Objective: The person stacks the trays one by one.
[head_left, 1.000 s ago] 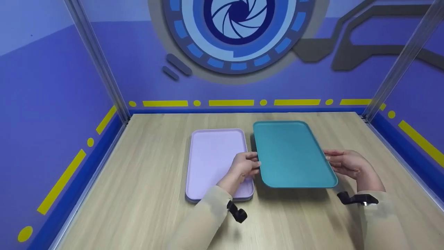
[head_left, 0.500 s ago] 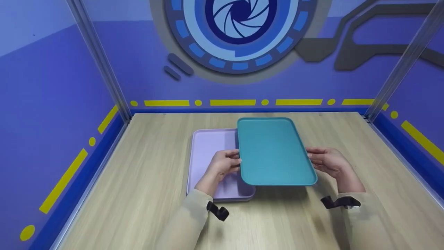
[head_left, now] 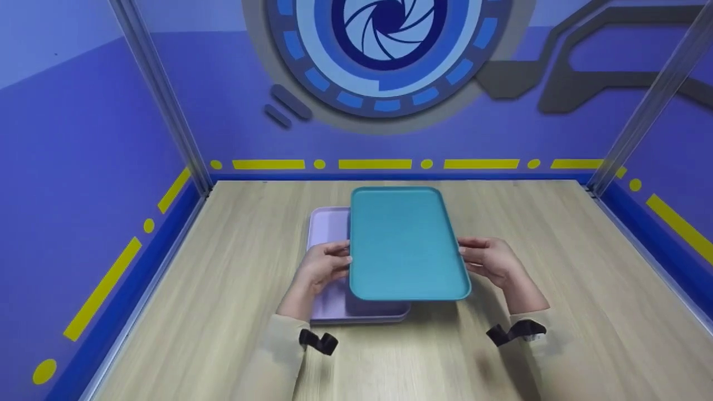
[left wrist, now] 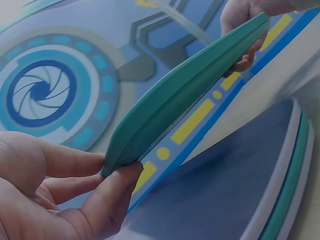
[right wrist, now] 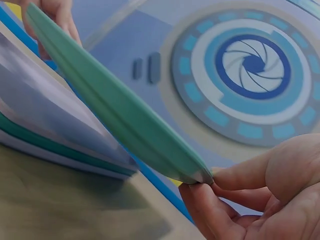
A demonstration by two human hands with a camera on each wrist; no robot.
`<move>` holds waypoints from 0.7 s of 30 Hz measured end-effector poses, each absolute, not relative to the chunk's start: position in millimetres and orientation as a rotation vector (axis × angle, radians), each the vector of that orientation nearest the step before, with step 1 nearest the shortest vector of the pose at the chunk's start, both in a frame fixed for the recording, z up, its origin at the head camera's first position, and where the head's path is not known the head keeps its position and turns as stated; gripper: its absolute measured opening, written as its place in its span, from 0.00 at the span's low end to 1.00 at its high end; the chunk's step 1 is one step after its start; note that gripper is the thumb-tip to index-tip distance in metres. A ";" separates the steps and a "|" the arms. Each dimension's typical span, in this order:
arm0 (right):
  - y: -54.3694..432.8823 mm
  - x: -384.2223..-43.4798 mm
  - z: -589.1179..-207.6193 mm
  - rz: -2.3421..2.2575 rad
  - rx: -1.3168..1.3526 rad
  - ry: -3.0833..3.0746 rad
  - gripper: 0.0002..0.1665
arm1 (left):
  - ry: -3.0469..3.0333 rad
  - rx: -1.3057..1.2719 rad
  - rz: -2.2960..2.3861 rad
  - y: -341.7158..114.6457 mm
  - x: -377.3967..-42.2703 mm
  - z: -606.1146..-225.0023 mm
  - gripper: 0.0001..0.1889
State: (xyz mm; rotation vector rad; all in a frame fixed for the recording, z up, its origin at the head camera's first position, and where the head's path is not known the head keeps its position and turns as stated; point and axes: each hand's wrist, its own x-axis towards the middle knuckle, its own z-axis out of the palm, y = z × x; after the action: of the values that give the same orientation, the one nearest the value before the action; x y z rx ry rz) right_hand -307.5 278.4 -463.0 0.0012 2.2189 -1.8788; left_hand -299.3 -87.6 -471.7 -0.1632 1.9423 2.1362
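Observation:
Between both hands a teal tray (head_left: 409, 245) is held up in the air, partly over a stack of trays whose top one is a lilac tray (head_left: 328, 225). The left hand (head_left: 320, 267) pinches the teal tray's left edge; in the left wrist view the thumb and fingers (left wrist: 107, 197) grip its rim. On the opposite long edge, the right hand (head_left: 493, 262) pinches the rim between thumb and fingers. Seen from the wrists, the stack shows a teal tray (right wrist: 60, 155) sandwiched between two lilac ones. The teal tray in the hands hides much of the stack's right side.
The stack lies on a light wooden table (head_left: 234, 250). A blue-purple back wall (head_left: 223, 100) with a round printed emblem and side walls enclose the table. Metal posts (head_left: 167, 100) stand at the back corners. A black strap with a small device (head_left: 320, 341) sits on each wrist.
Both hands have carried the teal tray leftward, from beside the lilac-topped stack to partly over it. The stack has stayed in place.

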 end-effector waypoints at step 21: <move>200.2 -307.5 -483.4 -2.051 0.020 2.052 0.28 | 2.045 -0.256 2.081 -161.4 -290.1 -475.3 0.25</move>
State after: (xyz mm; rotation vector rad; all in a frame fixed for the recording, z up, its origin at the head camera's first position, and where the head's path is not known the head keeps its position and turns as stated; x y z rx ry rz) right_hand -307.5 200.2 -483.4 0.0201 2.0520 -2.0511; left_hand -290.1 -161.4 -475.3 -0.2559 2.0447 2.0809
